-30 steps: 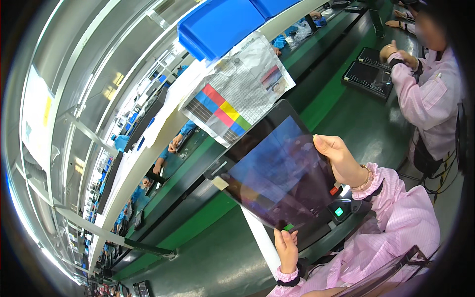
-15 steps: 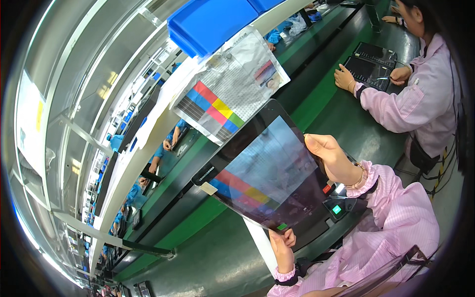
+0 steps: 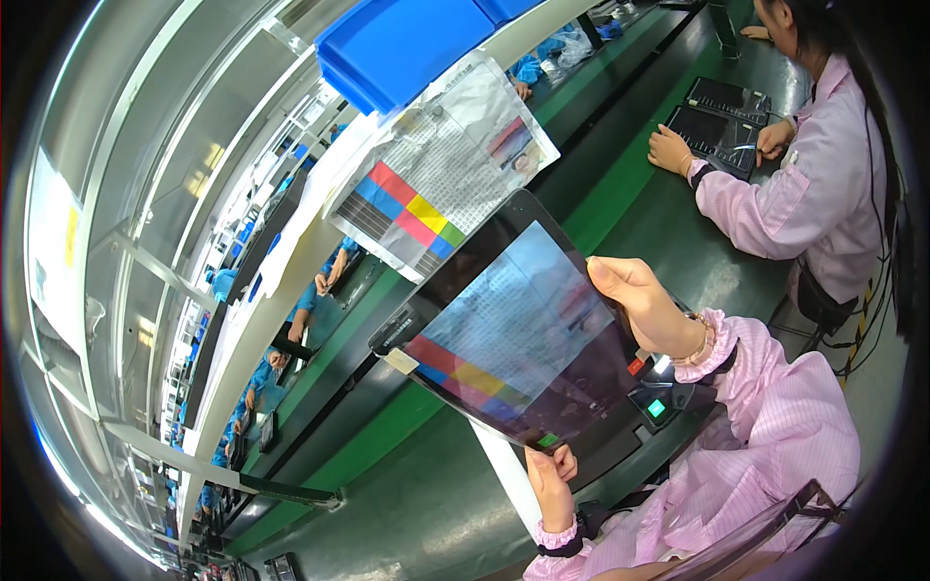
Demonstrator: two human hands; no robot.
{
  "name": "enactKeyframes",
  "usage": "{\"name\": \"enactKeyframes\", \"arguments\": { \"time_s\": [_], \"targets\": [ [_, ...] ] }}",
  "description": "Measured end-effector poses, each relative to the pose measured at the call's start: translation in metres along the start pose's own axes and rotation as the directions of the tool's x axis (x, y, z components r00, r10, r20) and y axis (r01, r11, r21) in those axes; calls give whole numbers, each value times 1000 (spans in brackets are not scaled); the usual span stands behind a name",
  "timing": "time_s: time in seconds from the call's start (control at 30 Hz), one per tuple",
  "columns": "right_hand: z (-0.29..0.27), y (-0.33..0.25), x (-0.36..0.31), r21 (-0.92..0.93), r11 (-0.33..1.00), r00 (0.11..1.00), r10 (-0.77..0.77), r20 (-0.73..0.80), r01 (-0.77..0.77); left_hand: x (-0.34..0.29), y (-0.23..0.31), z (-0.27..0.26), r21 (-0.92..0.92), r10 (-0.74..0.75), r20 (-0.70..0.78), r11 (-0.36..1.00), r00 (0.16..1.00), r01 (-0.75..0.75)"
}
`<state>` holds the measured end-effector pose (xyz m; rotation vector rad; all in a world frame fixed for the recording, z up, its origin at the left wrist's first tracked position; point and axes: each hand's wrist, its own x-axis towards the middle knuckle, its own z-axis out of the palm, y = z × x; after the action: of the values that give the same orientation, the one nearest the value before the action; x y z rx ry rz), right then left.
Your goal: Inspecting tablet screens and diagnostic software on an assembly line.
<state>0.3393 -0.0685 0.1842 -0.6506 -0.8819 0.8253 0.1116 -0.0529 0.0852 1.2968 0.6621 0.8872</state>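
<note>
Tilted in front of me is a black tablet [image 3: 523, 320], its lit screen showing a live picture of the sheet behind it. My right hand [image 3: 651, 308] grips the tablet's right edge, thumb on the front and fingers hidden behind. At the lower edge, my left hand [image 3: 552, 484] pinches the frame beside a small green mark. Beyond the tablet hangs a creased printed sheet [image 3: 436, 160] with dense text, coloured squares and a photo. A pale sticker [image 3: 402, 362] clings to the tablet's left corner.
A blue plastic bin [image 3: 402, 53] sits above the sheet. At the right, a co-worker [image 3: 804, 184] in pink handles dark devices [image 3: 715, 126] on the green-and-black bench [image 3: 387, 494]. A small device with a lit green display [image 3: 657, 408] lies near my right wrist. More workers line the far left.
The view has shifted slightly, and the picture on the tablet's screen looks sharper and brighter. My two hands keep their hold. The co-worker's head and hands have moved a little.
</note>
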Motion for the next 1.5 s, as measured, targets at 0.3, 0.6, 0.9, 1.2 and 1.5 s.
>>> {"name": "enactKeyframes", "arguments": {
  "time_s": [0.3, 0.6, 0.9, 1.2, 1.5],
  "targets": [
    [-2, 7, 2, -11, 1000, 1000, -24, -15, 24, -3, -13, -10, 28, 13, -27, 1000, 1000, -12],
    [-6, 11, 3, -22, 1000, 1000, -1, -24, 1, -2, -3, -3, -6, 5, -55, 1000, 998, -5],
    [3, 3, 3, 25, 1000, 1000, 10, -13, -10, -3, -6, -6, 13, 6, -52, 1000, 999, -5],
    [-5, 9, 4, 29, 1000, 1000, -2, 7, 2, -1, -8, -6, 27, 5, -47, 1000, 999, -4],
    [-5, 7, 2, 78, 997, 999, 19, 35, -21, 0, -6, -2, 85, 36, -83, 996, 996, -29]
  ]
}}
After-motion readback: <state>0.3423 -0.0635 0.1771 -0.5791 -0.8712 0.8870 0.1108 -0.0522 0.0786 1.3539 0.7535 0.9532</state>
